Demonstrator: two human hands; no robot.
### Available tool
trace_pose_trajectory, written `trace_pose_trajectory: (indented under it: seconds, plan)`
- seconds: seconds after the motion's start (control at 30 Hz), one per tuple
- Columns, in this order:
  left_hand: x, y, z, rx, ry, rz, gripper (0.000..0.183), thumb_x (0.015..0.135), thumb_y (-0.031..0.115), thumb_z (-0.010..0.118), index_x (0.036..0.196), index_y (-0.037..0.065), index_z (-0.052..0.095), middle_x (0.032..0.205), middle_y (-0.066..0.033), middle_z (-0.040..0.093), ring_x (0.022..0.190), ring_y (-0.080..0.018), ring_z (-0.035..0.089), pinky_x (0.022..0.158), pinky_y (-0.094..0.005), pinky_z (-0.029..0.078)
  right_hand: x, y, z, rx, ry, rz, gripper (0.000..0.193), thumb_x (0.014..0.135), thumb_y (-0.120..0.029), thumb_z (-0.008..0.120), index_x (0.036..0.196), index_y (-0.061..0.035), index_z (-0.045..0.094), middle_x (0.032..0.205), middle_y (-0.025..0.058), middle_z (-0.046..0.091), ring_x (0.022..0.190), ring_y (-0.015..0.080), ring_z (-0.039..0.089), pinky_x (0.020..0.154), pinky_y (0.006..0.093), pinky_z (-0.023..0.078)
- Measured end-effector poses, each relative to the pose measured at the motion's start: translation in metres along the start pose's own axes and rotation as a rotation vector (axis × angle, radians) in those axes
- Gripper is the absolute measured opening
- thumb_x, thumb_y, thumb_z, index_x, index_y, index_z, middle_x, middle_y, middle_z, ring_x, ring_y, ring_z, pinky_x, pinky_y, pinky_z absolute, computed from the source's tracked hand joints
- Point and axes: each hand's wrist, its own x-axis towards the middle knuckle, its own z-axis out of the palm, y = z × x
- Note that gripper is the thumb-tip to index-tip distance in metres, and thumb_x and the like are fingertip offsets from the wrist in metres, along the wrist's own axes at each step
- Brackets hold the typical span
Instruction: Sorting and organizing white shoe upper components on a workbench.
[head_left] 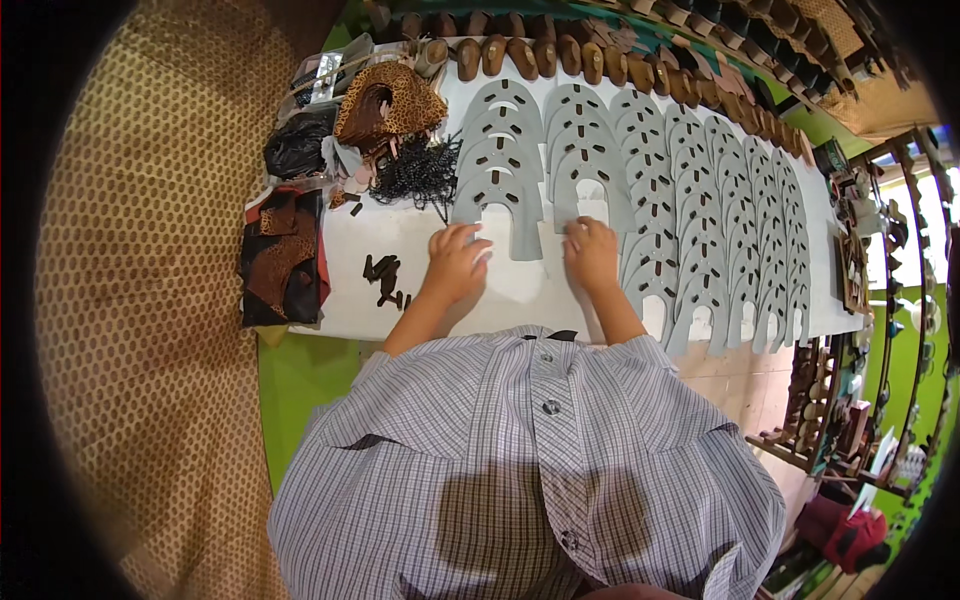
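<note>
Poised over a white tabletop [345,290] with left hand [458,264] and right hand [593,255] well apart, loosely curled at the near ends of the two leftmost columns of gray U-shaped pieces [526,220]; perhaps at risk of skewing the overlaps through a dragging fingertip.

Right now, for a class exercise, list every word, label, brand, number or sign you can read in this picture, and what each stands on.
No text can be read anywhere in this view.
Clear plastic package at the back left: a pale patch shows; any print is too small to read.
Grey curved pieces: no lettering visible.
Checked shirt: no lettering visible.
Racks at the right: too small and blurred to tell.
</note>
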Motion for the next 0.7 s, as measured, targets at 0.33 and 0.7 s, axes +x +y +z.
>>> trace_pose_trajectory:
  seconds: [0.33,0.7]
  plan:
    - [0.069,0.065,0.062,0.106,0.055,0.229,0.026,0.072,0.026,0.065,0.095,0.012,0.062,0.123,-0.0071,0.048,0.12,-0.0272,0.037,0.098,-0.0525,0.023,-0.001,0.069,-0.033,-0.274,-0.069,0.151,0.037,0.077,-0.023,0.062,0.114,-0.0194,0.056,0.12,0.0068,0.052,0.112,0.0242,0.045,0.098,0.0466,0.028]
    - [0.098,0.05,0.092,0.417,0.166,0.544,0.015,0.071,0.024,0.064,0.082,0.013,0.062,0.118,0.0005,0.051,0.12,-0.0173,0.039,0.099,-0.0549,0.019,0.006,0.098,-0.028,-0.327,0.02,-0.135,0.021,0.079,-0.024,0.06,0.099,-0.0185,0.06,0.106,0.0037,0.058,0.101,0.0211,0.052,0.092,0.0428,0.035]
